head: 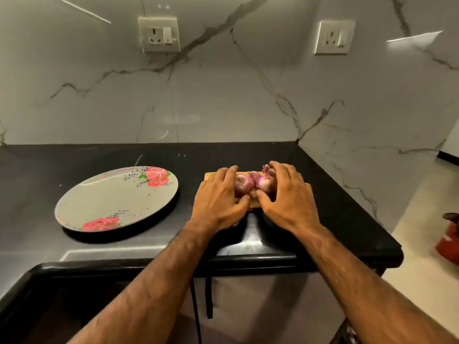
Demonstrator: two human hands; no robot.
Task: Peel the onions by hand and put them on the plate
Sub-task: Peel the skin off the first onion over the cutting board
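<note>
The wooden board is largely covered by both hands. Only its corner beyond the left hand and a strip between the thumbs are seen. The onions are partly hidden under the fingers of the right hand, so the count is not settled. Gripped or merely cupped: not determinable. A red object, well right of the right hand, is cut by the frame edge and not identified.

Between plate and board — free counter (wall behind); passable
</note>
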